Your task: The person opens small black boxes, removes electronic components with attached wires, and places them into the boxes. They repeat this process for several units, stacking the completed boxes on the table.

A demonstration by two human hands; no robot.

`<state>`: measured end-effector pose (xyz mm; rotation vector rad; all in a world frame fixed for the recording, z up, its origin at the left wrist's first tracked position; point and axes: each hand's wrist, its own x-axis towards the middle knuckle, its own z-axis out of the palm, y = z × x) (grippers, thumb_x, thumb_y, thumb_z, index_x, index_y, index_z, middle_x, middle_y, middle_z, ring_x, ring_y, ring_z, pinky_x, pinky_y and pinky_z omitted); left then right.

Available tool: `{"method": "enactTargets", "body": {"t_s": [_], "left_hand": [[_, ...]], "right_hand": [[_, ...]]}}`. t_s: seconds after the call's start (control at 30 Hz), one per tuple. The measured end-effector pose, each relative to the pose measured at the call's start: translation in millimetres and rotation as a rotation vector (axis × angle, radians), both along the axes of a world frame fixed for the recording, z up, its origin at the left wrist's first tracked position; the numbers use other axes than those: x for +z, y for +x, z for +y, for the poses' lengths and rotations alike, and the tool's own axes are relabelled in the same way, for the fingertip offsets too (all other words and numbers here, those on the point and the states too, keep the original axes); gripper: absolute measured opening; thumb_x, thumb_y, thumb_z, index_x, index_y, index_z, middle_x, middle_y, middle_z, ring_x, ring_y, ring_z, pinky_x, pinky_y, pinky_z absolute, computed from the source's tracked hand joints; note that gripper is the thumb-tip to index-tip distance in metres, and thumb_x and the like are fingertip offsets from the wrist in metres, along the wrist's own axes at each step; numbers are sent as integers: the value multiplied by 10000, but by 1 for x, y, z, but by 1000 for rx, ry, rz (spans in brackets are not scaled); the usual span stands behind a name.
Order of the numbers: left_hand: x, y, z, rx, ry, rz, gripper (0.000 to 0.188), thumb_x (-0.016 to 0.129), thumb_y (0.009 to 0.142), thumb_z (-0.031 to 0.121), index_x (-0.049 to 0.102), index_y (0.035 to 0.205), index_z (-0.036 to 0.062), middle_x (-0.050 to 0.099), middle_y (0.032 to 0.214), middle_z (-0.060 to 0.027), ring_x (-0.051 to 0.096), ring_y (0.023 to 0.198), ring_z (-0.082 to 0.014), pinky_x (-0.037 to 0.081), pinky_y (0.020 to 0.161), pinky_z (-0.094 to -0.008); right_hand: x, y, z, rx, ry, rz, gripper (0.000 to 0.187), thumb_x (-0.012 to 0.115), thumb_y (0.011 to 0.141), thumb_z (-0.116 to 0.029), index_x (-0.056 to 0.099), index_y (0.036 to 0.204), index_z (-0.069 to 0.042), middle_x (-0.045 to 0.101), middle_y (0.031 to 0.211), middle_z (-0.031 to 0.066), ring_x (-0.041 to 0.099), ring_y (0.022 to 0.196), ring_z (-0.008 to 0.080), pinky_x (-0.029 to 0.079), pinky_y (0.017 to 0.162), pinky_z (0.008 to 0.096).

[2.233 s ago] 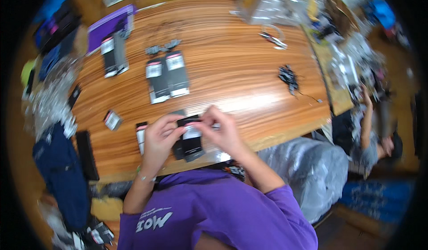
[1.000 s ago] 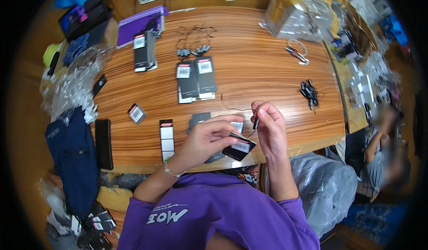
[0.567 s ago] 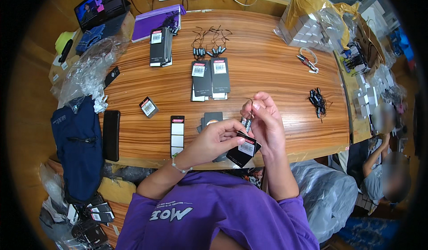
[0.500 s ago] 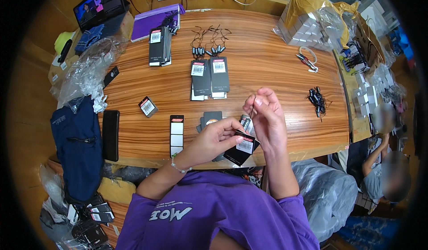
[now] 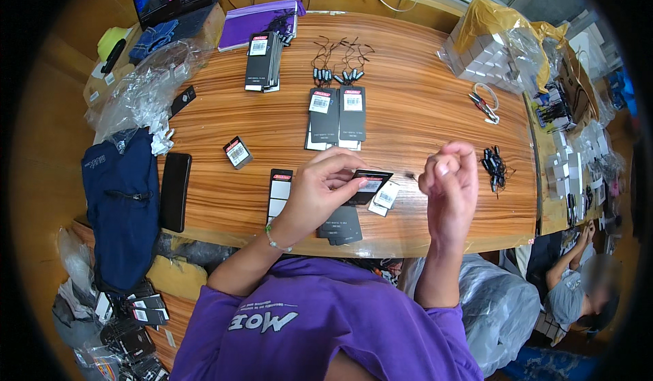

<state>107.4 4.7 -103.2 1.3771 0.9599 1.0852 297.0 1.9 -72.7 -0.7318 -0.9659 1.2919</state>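
A black tag [image 5: 371, 195] is being held by the left grip [image 5: 323, 180], its left edge being pinched between thumb and fingers just above the near part of the table [image 5: 408, 109]. White cards [image 5: 386, 198] are being partly hidden behind it, and grey cards [image 5: 343, 228] are being seen nearer the body. The right grip [image 5: 451, 180] is being held up to the right, apart from the tag, with its fingers curled in; whether a cord is being pinched there cannot be told, since only a small dark blur is being shown beside the fingertips. Judging by its look, a very light, thin piece of card is being handled, stiff enough to be steadied by one edge, probably rather slippery on its smooth face, and easily creased if bent. Best control is likely being given by a gentle edge pinch. The black cords [image 5: 495, 168] on the table are being judged soft and prone to tangling, best lifted singly by their firmer ends.
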Motion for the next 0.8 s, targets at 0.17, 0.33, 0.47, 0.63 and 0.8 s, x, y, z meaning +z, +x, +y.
{"method": "enactTargets", "body": {"t_s": [0.17,0.33,0.47,0.63,0.8], "left_hand": [[4,2,2,77,13,19,177,624,756,-54,588,928,-34,580,916,-58,607,837,-126,521,717,-208],[6,5,3,105,-30,-37,170,624,760,-53,590,925,-29,602,897,-61,610,832,-125,520,718,-210],[6,5,2,100,-39,-41,171,620,761,-57,584,928,-38,602,901,-70,612,828,-126,522,714,-213],[3,6,1,96,-63,-54,172,617,762,-59,581,930,-41,605,901,-74,612,834,-129,522,720,-214],[4,7,-3,78,-50,-36,173,614,761,-63,571,928,-47,600,906,-78,612,844,-136,531,726,-220]], "right_hand": [[-1,-17,-16,5,-28,-305,204,472,853,36,416,1037,-31,430,637,-23,377,597,17,297,534,161],[-14,-24,-16,53,-53,-471,202,493,836,36,429,1018,-27,374,568,-42,325,520,6,268,448,179],[-19,-27,-15,38,17,-647,209,508,818,28,435,1009,-18,413,566,9,371,504,50,334,459,207],[-20,-29,-11,10,102,-787,202,520,812,17,435,994,-4,549,645,103,550,570,142,448,537,266],[-27,-30,-9,3,99,-765,231,516,810,24,413,1016,5,559,664,113,564,582,145,456,543,263]]}}
